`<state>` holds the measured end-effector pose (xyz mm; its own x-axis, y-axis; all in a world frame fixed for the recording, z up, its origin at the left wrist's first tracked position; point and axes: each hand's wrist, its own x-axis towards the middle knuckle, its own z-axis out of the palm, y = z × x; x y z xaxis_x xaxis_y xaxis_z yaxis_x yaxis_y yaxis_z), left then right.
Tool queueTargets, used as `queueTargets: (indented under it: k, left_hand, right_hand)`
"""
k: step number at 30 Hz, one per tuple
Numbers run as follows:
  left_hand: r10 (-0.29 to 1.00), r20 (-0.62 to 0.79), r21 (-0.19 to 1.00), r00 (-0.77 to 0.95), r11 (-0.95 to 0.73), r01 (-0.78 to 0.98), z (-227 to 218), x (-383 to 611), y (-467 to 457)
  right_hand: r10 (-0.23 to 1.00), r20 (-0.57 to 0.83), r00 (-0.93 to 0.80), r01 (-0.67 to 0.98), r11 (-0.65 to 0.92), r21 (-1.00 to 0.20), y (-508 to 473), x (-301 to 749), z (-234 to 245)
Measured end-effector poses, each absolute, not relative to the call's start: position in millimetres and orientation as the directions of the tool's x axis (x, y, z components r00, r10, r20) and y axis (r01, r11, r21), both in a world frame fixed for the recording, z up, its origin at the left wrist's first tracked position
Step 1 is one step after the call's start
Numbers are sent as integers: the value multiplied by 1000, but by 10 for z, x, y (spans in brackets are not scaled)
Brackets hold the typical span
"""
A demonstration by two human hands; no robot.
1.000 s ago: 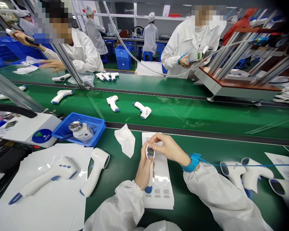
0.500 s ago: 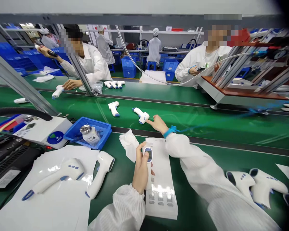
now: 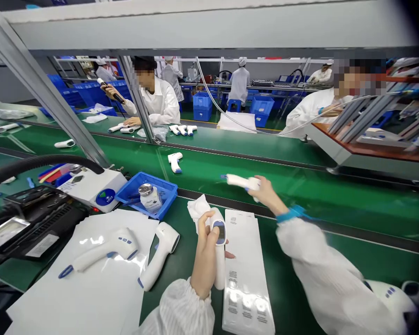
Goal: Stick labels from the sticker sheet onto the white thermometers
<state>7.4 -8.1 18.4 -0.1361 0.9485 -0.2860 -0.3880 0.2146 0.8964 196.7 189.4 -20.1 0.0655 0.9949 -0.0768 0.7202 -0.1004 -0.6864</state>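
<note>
My left hand (image 3: 204, 258) is wrapped round a white infrared thermometer (image 3: 220, 265), its small screen turned up and the thumb beside it. Over the green conveyor belt, my right hand (image 3: 267, 191) grips a second thermometer (image 3: 239, 181) by its head, the handle pointing left. Below my left hand's thermometer and to its right lies a stack of printed sheets (image 3: 246, 279). A crumpled white cloth (image 3: 199, 207) sits just behind the left hand. Two more thermometers, one with blue buttons (image 3: 111, 249) and one on its side (image 3: 160, 256), rest to the left.
A blue tray (image 3: 167, 193) holds a small bottle with a metal cap. Another thermometer (image 3: 175, 163) lies on the belt (image 3: 202, 170). A metal post (image 3: 56, 93) slants at left. Two co-workers in white sit across the belt. More thermometers (image 3: 387, 293) lie beside my right sleeve.
My right hand has closed on the belt thermometer and drawn it rightward and toward me. My left hand keeps its thermometer. The view has shifted. The far-left co-worker's thermometer lies beside another one.
</note>
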Motion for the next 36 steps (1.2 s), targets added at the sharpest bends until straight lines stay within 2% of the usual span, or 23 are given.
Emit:
queueTargets:
  k: [4,6,7,9,10,12,15,18,30,36]
  left_hand:
    - [954,-290,882,-74,236,-408,193,132,-36]
    - [957,-282,893,-66,237,-384,206,171,-14]
    - [959,-277,899,-61,236,-368,211,196,-7]
    - [961,-270,912,-54,237,-335,216,260,-5]
    - [962,-267,918,-48,239,-318,213,297,-10]
    - [967,-252,933,-45,231,-276,195,377,-27]
    - [980,-187,969,-72,172,-176,153,474,-59]
    - [989,-108,992,-99,101,-82,131,510,-87]
    - [992,-48,999,-116,46,-18,131,553,-110]
    - [990,-98,995,-97,96,-32,113,527,-99]
  right_hand:
    - [988,-153,3,747,-104,-656,1100,3071,-397]
    - [982,-191,18,797,-129,-590,756,3428,-531]
    - [985,-163,50,831,-132,-541,614,3511,-568]
    - [996,-21,91,872,-90,-481,389,3454,-539]
    - [994,71,84,872,-39,-488,305,3324,-468]
    - [980,200,16,789,110,-605,186,2922,-246]
    - [961,235,-144,478,276,-834,117,2253,109]
    - [943,299,-147,302,331,-894,138,1853,277]
    - [946,272,-174,322,316,-893,62,1839,319]
    - [968,202,-147,478,248,-843,-37,1821,327]
